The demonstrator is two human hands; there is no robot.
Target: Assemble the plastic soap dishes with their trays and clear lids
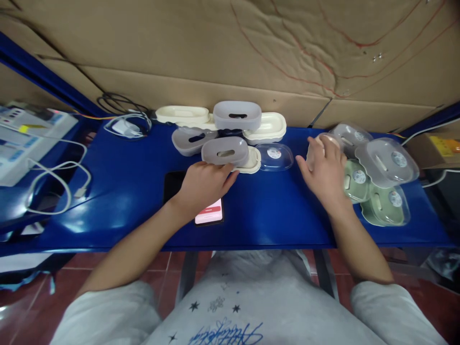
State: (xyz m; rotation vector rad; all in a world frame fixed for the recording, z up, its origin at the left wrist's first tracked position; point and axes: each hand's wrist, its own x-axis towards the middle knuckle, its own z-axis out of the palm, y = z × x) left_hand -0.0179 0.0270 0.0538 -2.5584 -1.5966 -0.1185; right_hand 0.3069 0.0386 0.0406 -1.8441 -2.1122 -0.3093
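Note:
My left hand [203, 187] is closed at the front edge of a grey plastic container [215, 146] with an oval slot. Its thumb lies by a cream tray [253, 163] partly under that container; the exact grip is hidden. To the tray's right lies a clear lid [283, 158] with a round sticker. My right hand [328, 172] is open, its fingers spread over a pale pinkish box [313, 151] and its thumb standing apart. Behind my left hand are two more grey containers [237, 109] and cream trays [183, 114].
Grey lidded boxes [390, 165] and green lidded boxes [383, 206] stand at the right of the blue table [273, 206]. A lit phone [210, 215] lies below my left hand. Cables and a charger [125, 128] lie at left, near a power strip [39, 139]. Cardboard [201, 48] lines the back.

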